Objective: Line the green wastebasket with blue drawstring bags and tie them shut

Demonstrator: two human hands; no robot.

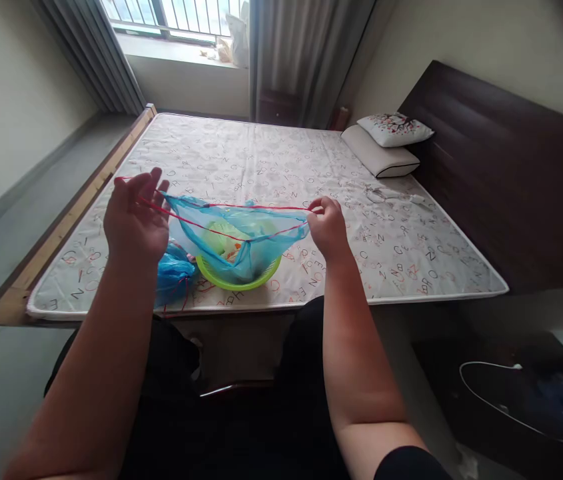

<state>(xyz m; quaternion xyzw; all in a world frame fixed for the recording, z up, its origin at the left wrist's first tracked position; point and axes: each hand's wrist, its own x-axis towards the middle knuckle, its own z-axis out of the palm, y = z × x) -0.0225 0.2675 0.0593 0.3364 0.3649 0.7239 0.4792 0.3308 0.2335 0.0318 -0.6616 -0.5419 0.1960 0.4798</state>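
A thin blue drawstring bag point(261, 250) hangs stretched between my hands, its mouth spread wide. My left hand point(138, 217) has the red drawstring looped over it, with the palm turned up and the fingers partly curled. At the other end, my right hand point(327, 225) pinches the bag's rim and the red string between thumb and fingers. Behind and below the bag stands a lime-green basket point(241, 287), with greenish and orange contents showing through the film. Beside it, near my left wrist, lies a bunched blue bag point(174, 270) with red strings.
Beneath everything is a mattress point(286, 160) printed with letters, on a bed with a dark headboard point(501, 160). Two pillows point(386, 147) and a white cable point(396, 195) lie toward the right. A dark low table point(501, 400) with a white cord stands at lower right.
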